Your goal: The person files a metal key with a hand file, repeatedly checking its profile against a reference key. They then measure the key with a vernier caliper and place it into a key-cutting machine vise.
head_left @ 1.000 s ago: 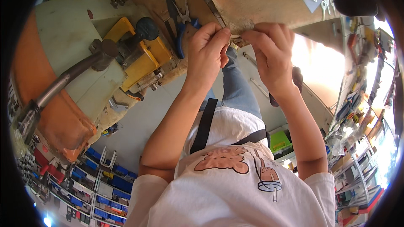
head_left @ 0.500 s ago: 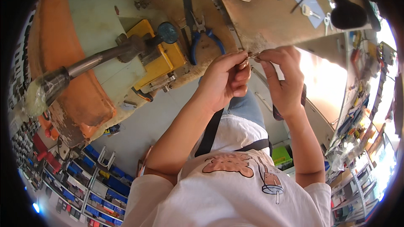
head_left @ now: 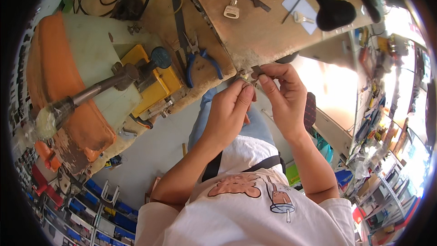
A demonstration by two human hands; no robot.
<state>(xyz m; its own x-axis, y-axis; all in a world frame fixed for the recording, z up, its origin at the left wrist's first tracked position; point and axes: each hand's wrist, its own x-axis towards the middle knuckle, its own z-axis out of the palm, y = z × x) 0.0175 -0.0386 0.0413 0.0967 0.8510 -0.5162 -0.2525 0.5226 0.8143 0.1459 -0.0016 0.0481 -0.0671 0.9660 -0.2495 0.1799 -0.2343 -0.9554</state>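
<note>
My left hand [head_left: 230, 111] is closed, thumb and forefinger pinching a thin metal ring [head_left: 247, 84] just off the bench's worn front edge. Beside it, my right hand [head_left: 287, 98] grips a small dark flat piece [head_left: 257, 70] between thumb and fingers. Both fingertips nearly touch, and shiny bits of metal between them look like keys, too small to make out fully. Left of the hands, blue-handled pliers [head_left: 193, 48] lie on the bench with their handles spread. Farther off, a loose key [head_left: 231, 8] rests on the wooden top.
A yellow key-machine part [head_left: 157, 89] with a long lever [head_left: 91, 95] stands at the left on an orange and pale green machine body [head_left: 45, 77]. A white card [head_left: 291, 2] with a key lies at the far right, near a black handle [head_left: 334, 11]. Shelves of bins [head_left: 91, 209] fill the lower left.
Both hands have shifted left and lower in the picture, along with the whole view. The dark flat piece now shows in my right fingers, and my left thumb now presses on the ring.
</note>
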